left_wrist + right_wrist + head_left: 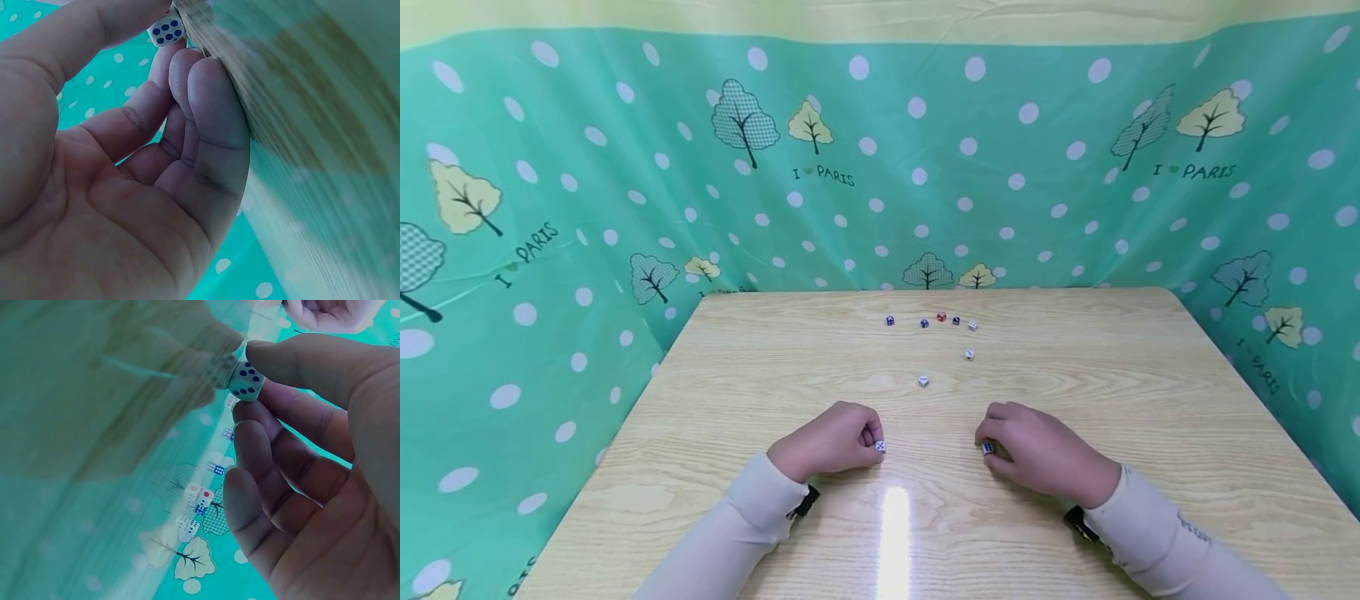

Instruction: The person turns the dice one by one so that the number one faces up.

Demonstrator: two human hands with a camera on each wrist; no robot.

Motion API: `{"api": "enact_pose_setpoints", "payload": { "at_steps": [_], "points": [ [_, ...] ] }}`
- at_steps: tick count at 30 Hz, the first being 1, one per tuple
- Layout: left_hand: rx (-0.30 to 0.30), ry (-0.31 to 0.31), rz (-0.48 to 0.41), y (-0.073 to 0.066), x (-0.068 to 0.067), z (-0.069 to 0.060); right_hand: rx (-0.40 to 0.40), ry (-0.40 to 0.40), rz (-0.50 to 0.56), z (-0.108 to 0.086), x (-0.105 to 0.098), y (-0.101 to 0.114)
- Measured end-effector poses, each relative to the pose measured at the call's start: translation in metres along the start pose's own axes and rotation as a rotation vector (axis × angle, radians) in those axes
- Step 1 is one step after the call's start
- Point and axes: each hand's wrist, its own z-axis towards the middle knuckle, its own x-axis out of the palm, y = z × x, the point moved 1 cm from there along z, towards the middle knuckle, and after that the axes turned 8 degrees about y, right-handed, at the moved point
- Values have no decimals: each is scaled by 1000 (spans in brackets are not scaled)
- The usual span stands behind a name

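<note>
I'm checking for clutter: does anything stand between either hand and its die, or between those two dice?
Nothing visible does. The left hand pinches a white die directly, the right hand another die, and only tabletop shows between the two. The nearest loose die lies farther back, off the straight line between them.

Green dotted cloth (940,125) behind — pale wood table (760,358).

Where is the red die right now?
In the head view, the red die lies near the far edge of the table, slightly right of centre, between one blue die and another.
</note>
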Motion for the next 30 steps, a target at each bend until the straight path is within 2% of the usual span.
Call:
{"api": "enact_pose_setpoints", "payload": {
  "at_steps": [11, 18, 30],
  "points": [
    [6, -5, 9, -1, 0, 0, -16, 1, 34, 0, 1, -2],
    [-5, 7, -10, -1, -1, 0, 2, -9, 46, 0, 2, -3],
    [-6, 4, -13, -2, 0, 0, 36, 21, 160, -1, -1, -6]
  ]
}}
